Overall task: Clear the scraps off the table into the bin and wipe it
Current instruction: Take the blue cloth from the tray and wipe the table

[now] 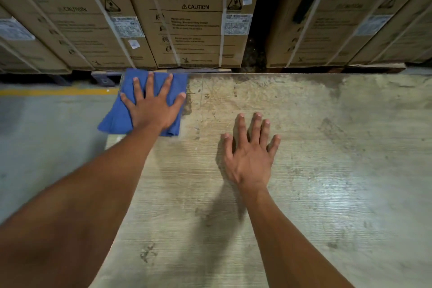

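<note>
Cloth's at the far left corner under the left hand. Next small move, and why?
Probably sweep the blue cloth rightward along the far edge. The left hand presses it flat at the table's far left corner, partly overhanging the edge, and stained surface stretches to its right. The right hand rests flat, bracing.

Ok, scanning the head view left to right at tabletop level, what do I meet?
Grey concrete floor → blue cloth at the table's far left corner, overhanging its edge → left hand pressing flat on the cloth → right hand spread flat on the bare wood → worn tabletop.
</note>
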The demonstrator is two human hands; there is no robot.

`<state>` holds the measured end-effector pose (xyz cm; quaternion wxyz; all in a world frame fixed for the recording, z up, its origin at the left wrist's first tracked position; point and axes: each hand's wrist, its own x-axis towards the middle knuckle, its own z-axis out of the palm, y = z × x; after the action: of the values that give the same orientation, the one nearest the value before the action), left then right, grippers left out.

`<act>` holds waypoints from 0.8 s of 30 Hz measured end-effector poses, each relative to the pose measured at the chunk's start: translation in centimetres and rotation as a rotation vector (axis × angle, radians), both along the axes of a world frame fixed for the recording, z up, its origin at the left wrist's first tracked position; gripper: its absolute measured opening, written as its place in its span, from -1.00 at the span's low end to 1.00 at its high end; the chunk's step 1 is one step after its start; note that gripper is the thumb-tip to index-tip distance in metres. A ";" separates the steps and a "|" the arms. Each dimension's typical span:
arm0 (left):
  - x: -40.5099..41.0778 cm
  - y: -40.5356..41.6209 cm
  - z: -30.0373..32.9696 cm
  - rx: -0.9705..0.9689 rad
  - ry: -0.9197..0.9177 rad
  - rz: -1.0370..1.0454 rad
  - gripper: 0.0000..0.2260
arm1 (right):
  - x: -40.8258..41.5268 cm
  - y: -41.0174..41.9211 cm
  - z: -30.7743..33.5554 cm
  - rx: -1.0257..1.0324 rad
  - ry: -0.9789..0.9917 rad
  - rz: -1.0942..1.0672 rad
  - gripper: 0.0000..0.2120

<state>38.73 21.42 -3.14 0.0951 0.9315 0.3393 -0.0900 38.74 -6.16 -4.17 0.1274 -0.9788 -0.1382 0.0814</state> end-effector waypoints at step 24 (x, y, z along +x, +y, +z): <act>0.7 -43.0 -0.8 0.172 0.030 -0.952 -0.16 | 4.2 -32.2 1.1 0.228 -0.124 0.424 -0.32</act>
<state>39.38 -21.58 -3.90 -0.0392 0.9864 -0.1172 -0.1086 42.94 -38.39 -3.03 0.2084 -0.9104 -0.3561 0.0301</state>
